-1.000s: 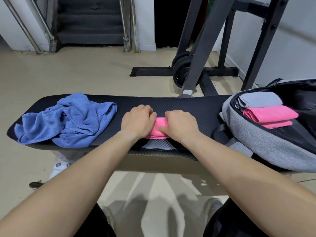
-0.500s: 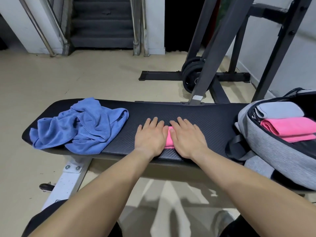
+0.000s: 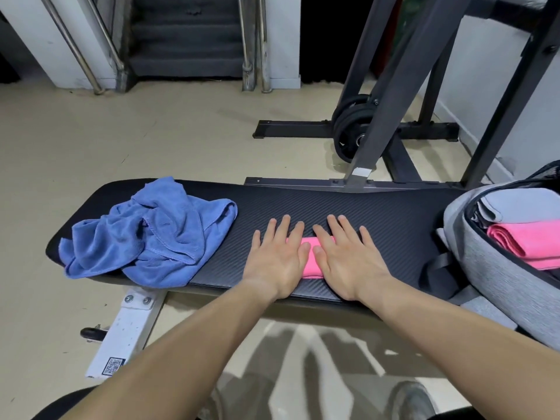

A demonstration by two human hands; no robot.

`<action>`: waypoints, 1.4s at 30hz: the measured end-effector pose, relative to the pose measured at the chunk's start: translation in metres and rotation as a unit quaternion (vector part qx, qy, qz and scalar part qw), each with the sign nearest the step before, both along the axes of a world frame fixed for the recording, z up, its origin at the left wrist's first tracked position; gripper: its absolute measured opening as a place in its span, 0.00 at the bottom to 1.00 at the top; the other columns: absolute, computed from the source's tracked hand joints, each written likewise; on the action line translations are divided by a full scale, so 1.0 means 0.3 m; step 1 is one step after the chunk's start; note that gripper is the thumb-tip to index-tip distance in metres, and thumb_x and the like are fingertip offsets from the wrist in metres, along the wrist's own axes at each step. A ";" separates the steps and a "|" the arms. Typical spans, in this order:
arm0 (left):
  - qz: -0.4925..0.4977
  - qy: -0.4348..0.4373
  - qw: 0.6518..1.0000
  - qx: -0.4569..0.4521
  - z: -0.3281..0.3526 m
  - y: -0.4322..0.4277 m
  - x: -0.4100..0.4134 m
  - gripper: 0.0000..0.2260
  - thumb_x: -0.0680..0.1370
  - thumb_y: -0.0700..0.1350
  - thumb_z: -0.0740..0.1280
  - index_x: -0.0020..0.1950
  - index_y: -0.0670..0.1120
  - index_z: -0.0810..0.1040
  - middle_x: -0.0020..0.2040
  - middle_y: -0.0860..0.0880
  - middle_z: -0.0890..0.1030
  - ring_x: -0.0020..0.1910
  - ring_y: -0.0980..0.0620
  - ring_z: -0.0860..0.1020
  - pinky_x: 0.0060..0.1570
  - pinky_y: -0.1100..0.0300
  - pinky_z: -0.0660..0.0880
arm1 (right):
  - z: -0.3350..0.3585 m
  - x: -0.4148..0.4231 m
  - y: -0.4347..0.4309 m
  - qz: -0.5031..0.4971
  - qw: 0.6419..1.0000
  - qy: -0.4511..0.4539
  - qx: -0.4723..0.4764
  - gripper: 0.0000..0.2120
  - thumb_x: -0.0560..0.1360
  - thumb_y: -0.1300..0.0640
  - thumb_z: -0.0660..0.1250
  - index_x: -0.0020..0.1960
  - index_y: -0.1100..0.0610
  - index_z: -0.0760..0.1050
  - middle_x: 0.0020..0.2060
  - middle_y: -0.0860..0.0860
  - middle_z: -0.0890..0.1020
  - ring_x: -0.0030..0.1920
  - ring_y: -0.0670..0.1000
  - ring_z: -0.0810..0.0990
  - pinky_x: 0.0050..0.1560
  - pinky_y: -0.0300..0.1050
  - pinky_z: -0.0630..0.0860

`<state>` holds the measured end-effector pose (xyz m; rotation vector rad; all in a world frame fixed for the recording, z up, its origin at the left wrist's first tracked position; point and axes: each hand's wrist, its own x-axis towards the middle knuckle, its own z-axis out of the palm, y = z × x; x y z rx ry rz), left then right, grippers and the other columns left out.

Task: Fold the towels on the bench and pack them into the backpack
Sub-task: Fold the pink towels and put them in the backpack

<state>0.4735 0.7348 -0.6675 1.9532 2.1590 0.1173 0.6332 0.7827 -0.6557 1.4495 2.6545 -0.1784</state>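
Beige floor (image 3: 151, 131). A black steel rack (image 3: 391, 101) stands on it, weight plates (image 3: 351, 128) at its base. Left of the rack, grey stairs (image 3: 188, 40) with metal handrails (image 3: 75, 47); right, a white wall (image 3: 491, 86).

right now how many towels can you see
4: blue towel crumpled on the bench, left end; pink towel under the left hand and right hand; grey towel and second pink towel in the backpack. More may be hidden inside.
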 end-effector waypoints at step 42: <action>-0.143 -0.238 0.961 0.004 0.380 0.291 1.124 0.20 0.71 0.45 0.75 0.61 0.48 0.76 0.57 0.48 0.80 0.52 0.48 0.77 0.52 0.58 0.74 | 0.339 1.274 0.099 -0.352 0.888 0.288 0.067 0.08 0.71 0.58 0.73 0.49 0.58 0.82 0.42 0.56 0.85 0.44 0.55 0.81 0.42 0.44 0.71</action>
